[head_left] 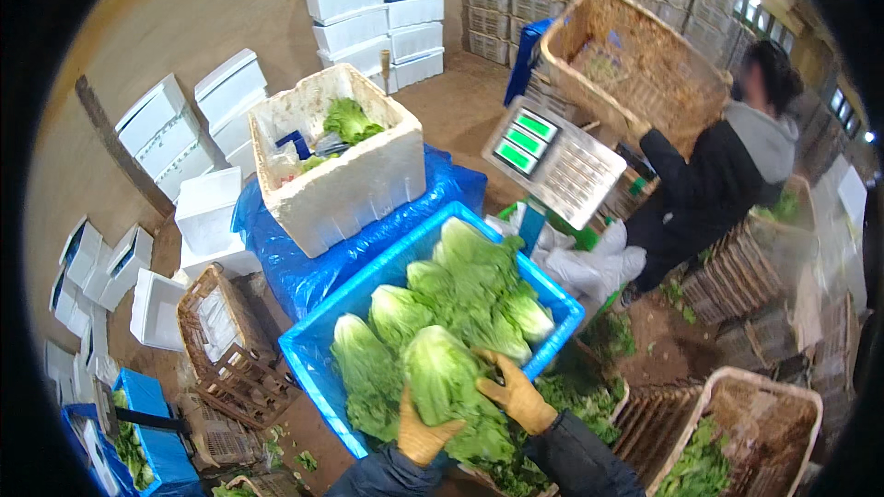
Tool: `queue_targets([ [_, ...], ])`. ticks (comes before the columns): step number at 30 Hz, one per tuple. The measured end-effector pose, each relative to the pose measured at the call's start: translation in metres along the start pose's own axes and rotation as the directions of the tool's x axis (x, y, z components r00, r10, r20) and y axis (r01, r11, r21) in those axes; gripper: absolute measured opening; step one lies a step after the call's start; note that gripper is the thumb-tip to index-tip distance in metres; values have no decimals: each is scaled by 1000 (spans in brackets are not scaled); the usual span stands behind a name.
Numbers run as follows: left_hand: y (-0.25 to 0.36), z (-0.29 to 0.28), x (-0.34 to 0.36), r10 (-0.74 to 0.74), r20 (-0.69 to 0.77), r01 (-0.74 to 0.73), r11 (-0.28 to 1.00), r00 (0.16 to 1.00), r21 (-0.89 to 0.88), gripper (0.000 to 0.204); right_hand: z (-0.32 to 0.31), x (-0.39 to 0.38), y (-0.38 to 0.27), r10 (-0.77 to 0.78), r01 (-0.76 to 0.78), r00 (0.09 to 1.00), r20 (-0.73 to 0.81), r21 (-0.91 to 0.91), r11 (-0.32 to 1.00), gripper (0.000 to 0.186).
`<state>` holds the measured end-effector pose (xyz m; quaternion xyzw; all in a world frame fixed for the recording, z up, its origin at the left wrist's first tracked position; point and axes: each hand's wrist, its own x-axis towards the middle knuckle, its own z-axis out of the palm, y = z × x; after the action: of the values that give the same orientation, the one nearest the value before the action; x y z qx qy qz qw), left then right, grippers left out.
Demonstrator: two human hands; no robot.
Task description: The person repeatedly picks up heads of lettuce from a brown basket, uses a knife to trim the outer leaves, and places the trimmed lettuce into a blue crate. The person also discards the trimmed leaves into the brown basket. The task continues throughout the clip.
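Both my hands wear yellow-orange gloves and hold one head of green lettuce (449, 385) between them. My left hand (422, 434) grips its lower left side, my right hand (516, 393) presses its right side. The head lies at the near end of a blue plastic crate (308, 364) lined with blue film and filled with several more lettuce heads (470, 285).
A white foam box (354, 186) with greens sits on blue film behind the crate. A weighing scale (555, 158) stands to the right. A person in a dark jacket (718, 179) lifts a wicker basket (635, 60). Wicker baskets (764, 423), foam boxes (216, 97) and stacked crates surround.
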<state>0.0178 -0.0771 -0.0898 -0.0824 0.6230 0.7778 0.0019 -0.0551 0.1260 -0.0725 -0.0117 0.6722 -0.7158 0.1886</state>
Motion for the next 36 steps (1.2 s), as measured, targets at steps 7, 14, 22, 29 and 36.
queue_targets([
  [7,-43,-32,217,165,-268,-91,959,949,269,106,-2,198,-8,-351,-61,863,-363,-765,641,74],
  [14,-157,34,315,84,-391,76,924,917,375,118,-45,258,46,-266,-254,848,-458,-793,554,62],
  [22,-112,6,281,434,-60,-249,619,899,745,95,-42,7,31,-74,-157,937,-342,-599,785,78],
  [29,-40,202,140,486,375,-612,673,789,415,66,-125,-374,59,130,-661,364,-922,-158,734,82],
  [36,-196,569,-198,-82,940,-555,822,-332,-125,69,-324,-646,154,239,-798,-438,-866,498,341,61],
])
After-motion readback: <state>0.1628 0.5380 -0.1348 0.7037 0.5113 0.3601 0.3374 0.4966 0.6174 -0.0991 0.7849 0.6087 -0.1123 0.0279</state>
